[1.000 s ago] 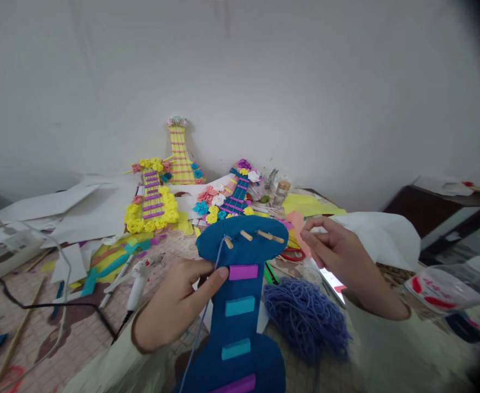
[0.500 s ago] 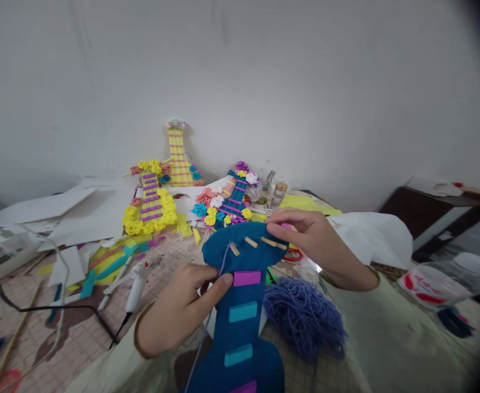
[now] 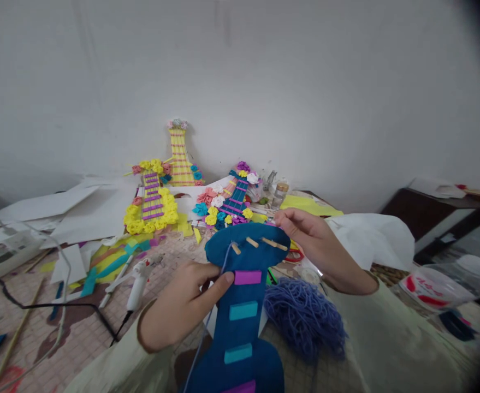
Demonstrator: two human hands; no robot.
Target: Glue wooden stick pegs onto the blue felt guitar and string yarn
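A dark blue, guitar-shaped craft piece (image 3: 233,327) stands tilted before me, with purple and turquoise blocks down its neck and several short wooden pegs (image 3: 252,242) on its head. My left hand (image 3: 184,303) grips the left edge of the neck between thumb and fingers. A strand of bluish yarn (image 3: 226,259) runs from the leftmost peg down past the left thumb. Beside the right end of the head is my right hand (image 3: 311,240), its thumb and fingers closed together; what they hold, if anything, I cannot make out. A loose bundle of blue-violet yarn (image 3: 305,316) lies right of the neck.
Decorated yellow (image 3: 152,199) and blue (image 3: 236,196) craft guitars stand near the wall. A hot glue gun (image 3: 138,286) with a black cable lies at left among paper scraps. Red-handled scissors (image 3: 295,252) sit behind the piece. Plastic tubs (image 3: 426,286) are at right.
My right hand has shifted slightly right, its fingertips coming away from the top edge of the head. The left hand keeps its grip on the neck.
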